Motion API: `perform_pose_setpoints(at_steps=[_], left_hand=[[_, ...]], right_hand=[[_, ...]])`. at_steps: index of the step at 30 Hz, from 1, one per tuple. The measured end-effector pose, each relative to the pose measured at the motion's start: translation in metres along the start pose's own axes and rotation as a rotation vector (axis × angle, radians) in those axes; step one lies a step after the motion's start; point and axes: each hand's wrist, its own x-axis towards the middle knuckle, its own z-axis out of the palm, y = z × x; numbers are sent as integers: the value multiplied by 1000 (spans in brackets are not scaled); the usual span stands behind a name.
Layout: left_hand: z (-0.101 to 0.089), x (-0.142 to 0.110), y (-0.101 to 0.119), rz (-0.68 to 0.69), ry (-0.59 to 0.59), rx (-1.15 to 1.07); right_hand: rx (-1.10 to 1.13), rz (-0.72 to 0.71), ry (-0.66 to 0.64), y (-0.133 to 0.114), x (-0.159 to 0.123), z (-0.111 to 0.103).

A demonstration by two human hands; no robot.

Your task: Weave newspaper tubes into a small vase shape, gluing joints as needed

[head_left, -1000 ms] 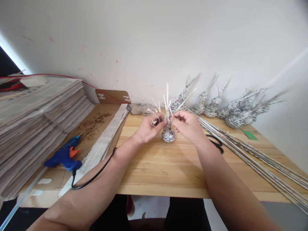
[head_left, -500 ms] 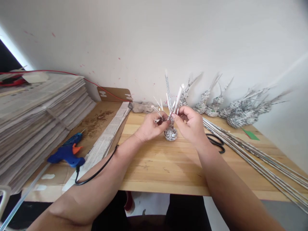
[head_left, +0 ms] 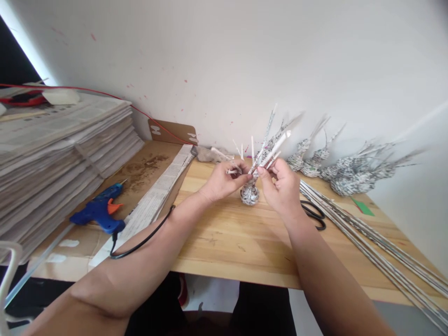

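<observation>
A small woven newspaper piece (head_left: 249, 194) with a rounded base stands on the wooden table (head_left: 245, 242), with several thin rolled paper tubes (head_left: 266, 149) sticking up from it. My left hand (head_left: 224, 179) is closed on the tubes at its left side, fingers pinched. My right hand (head_left: 282, 186) is closed too, pinching the tubes that lean up and to the right. Both hands meet just above the woven base.
A tall stack of newspapers (head_left: 56, 154) fills the left. A blue glue gun (head_left: 100, 214) with a black cord lies beside it. Black scissors (head_left: 315, 214) and long paper tubes (head_left: 378, 247) lie right. Several finished woven pieces (head_left: 346, 172) line the wall.
The upright tubes in my right hand have swung from near vertical to leaning right. Both hands stayed at the woven piece; the view shifted slightly.
</observation>
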Motion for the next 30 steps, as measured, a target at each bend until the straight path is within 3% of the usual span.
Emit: perform_pose_setpoints(at_steps=[5,15,22,30], left_hand=[[2,2,-3,-45,16,-186],[3,1,-3,5,30,-189],[4,3,-5,-29,28,-309],[6,0,-4,-46,27,-266]], right_hand=[[64,91,-9,2,0,1],[124,116,28,2,1,3],[211,145,42,5,2,5],[223,173,47,4,1,6]])
